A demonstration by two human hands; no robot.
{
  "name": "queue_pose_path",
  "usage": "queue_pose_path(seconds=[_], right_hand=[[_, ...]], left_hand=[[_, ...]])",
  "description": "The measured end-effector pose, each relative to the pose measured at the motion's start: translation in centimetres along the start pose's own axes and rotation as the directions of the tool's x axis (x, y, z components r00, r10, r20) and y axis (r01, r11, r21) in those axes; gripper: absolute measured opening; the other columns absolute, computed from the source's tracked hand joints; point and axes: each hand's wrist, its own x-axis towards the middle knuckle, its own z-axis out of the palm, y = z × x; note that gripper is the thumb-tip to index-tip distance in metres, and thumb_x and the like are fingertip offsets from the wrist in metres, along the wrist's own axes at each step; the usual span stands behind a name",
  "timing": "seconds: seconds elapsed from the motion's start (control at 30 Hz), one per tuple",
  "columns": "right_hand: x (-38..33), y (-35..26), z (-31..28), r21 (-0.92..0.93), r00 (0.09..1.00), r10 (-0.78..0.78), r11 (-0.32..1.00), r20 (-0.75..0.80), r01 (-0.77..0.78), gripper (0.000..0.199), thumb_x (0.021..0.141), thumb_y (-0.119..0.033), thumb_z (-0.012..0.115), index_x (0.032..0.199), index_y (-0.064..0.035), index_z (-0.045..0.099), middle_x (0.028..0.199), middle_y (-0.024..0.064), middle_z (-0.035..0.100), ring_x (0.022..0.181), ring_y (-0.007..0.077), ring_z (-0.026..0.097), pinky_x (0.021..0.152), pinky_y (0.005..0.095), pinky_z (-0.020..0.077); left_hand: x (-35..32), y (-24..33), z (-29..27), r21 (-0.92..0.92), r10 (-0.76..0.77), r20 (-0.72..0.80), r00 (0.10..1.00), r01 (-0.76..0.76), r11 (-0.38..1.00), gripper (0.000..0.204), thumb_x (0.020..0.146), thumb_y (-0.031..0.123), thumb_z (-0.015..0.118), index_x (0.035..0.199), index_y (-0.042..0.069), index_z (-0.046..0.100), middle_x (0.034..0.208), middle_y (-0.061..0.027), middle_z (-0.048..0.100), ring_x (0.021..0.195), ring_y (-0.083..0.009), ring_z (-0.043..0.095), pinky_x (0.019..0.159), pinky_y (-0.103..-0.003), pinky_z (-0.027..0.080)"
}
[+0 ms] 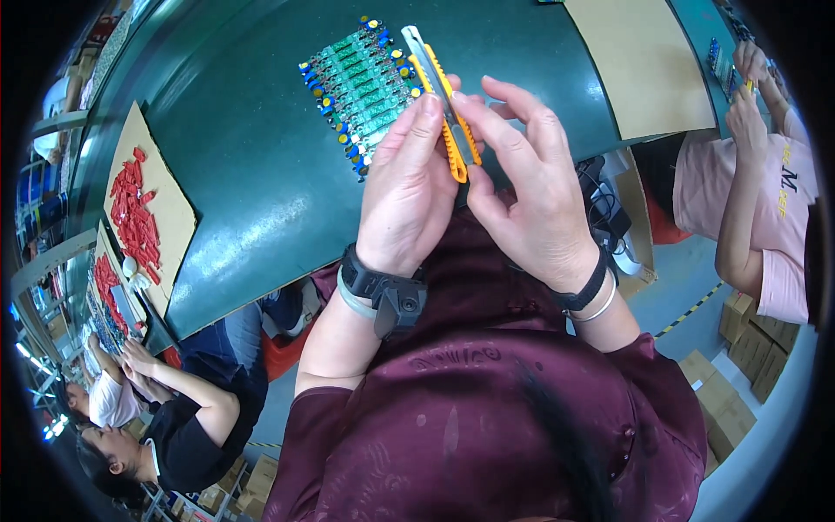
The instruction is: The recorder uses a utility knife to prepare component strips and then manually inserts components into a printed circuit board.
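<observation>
Yellow plastic and grey metal make up the cutter (pixel 452 130) in front of you, seen from your head camera. It stands between your hands, tilted, its silvery end pointing up and away from you, its yellow butt toward your body. Your left hand (pixel 404 178) is closed around its left side, thumb along the front and fingers behind. Your right hand (pixel 535 170) is loosely bent and spread, thumb and index finger apart, both close at the cutter's right side; you cannot tell whether they press on it. Just beyond your left hand, a row of green circuit boards (pixel 361 91) with blue and yellow parts lies on the dark green table (pixel 252 113). On your left, red pieces (pixel 135 217) are heaped on a cardboard sheet (pixel 174 204); on your right, another brown sheet (pixel 644 65) covers the tabletop. A co-worker in a dark top (pixel 196 444) sits to your left, and one in a pink shirt (pixel 726 187) is to your right.
</observation>
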Motion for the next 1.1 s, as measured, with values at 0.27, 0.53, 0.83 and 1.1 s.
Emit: queue_pose_path(seconds=[0.27, 0.53, 0.83, 1.1], right_hand=[[-0.3, -0.5, 0.2, -0.003, 0.997, 0.043, 0.999, 0.057, -0.043, 0.063, 0.078, 0.006, 0.066, 0.139, -0.0064, 0.056, 0.139, 0.0198, 0.052, 0.113, 0.0321, 0.060, 0.096, 0.0378, 0.0512], [-0.7, -0.7, 0.1, -0.099, 0.996, 0.018, 0.995, 0.091, -0.009, 0.063, 0.080, 0.006, 0.064, 0.142, -0.0005, 0.051, 0.143, 0.0229, 0.051, 0.115, 0.0343, 0.060, 0.097, 0.0388, 0.0506], [-1.2, -1.5, 1.4, -0.116, 0.991, 0.127, 0.986, 0.033, -0.122, 0.064, 0.086, 0.005, 0.062, 0.146, 0.0062, 0.040, 0.141, 0.0237, 0.053, 0.119, 0.0372, 0.059, 0.099, 0.0426, 0.0495], [-1.3, -0.4, 1.0, -0.075, 0.999, 0.037, 0.997, 0.012, -0.036, 0.054, 0.085, 0.002, 0.067, 0.137, 0.0032, 0.052, 0.128, 0.0217, 0.062, 0.109, 0.0363, 0.065, 0.093, 0.0406, 0.0537]], left_hand=[[0.0, -0.4, -0.2, -0.112, -0.094, 0.025, 0.995, 0.097, 0.989, 0.036, 0.107, 0.028, 0.049, 0.133, 0.003, 0.055, 0.125, -0.0060, 0.061, 0.114, -0.0147, 0.058, 0.101, -0.032, 0.048], [-0.1, -0.8, 0.4, -0.099, -0.067, -0.013, 0.998, 0.066, 0.993, 0.035, 0.108, 0.025, 0.047, 0.134, 0.003, 0.055, 0.128, -0.0055, 0.060, 0.116, -0.0132, 0.057, 0.103, -0.031, 0.047], [0.0, -0.7, 1.1, -0.055, 0.001, -0.022, 1.000, -0.002, 0.998, 0.037, 0.109, 0.024, 0.045, 0.137, 0.002, 0.052, 0.132, -0.0059, 0.058, 0.119, -0.0139, 0.056, 0.105, -0.032, 0.046], [-0.1, -0.9, 0.9, -0.048, -0.029, -0.047, 0.998, 0.027, 0.998, 0.037, 0.109, 0.025, 0.043, 0.138, 0.004, 0.052, 0.129, -0.0080, 0.059, 0.107, -0.0127, 0.059, 0.096, -0.031, 0.050]])
